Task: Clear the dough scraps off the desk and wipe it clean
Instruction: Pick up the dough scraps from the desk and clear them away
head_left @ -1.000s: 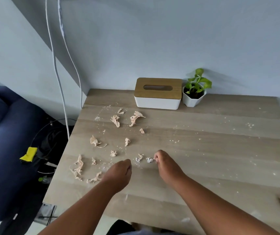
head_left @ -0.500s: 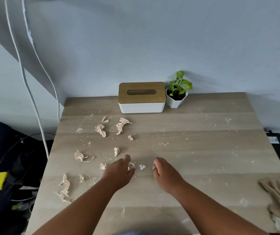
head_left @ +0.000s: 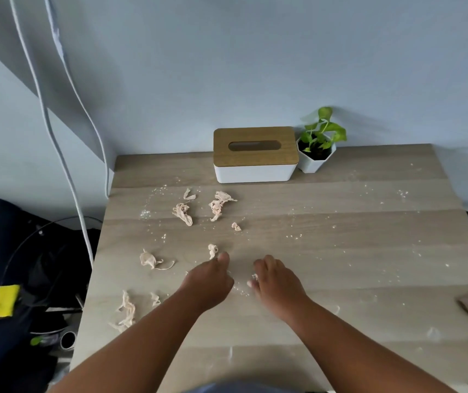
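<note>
Desk: floury, scraps far-left.
Left hand: curled, touching a scrap; grip unclear.
Right hand: pinching a crumb.

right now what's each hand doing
left hand: curled over the desk, contents hidden, cannot tell
right hand: pinching a small dough scrap

A domestic room is suggested: a light wooden desk is set against a plain pale wall, a wood-lidded tissue box and a small potted plant are placed at its back, and white cables are hung alongside.
</note>
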Tool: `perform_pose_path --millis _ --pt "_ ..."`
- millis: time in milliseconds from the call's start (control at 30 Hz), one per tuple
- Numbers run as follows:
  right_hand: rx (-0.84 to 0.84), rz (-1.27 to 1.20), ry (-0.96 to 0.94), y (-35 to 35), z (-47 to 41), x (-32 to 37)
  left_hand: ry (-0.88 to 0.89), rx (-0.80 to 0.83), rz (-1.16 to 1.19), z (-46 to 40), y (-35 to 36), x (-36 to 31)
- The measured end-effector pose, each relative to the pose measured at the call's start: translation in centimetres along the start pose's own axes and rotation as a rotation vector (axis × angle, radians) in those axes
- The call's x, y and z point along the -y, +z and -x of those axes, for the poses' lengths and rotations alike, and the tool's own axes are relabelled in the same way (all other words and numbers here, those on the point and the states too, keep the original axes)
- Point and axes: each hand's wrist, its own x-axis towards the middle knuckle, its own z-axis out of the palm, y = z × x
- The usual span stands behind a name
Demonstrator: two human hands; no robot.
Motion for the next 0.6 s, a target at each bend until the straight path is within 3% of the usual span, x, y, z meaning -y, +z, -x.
perform_pose_path --millis 133,300,600 --pt "-0.017 0.104 -0.069 -0.5 0.1 0.5 0.020 -0.063 0.086 -0.1 -1.8 2.5" --pt "0.079 -0.027 -0.006 -0.4 -0.5 0.5 0.015 -0.098 0.117 -0.6 -3.8 4.8" --pt "0.051 -0.240 0.107 -1.1 -1.3 0.5 0.019 -0.117 0.170 -2.1 -3.7 5.4"
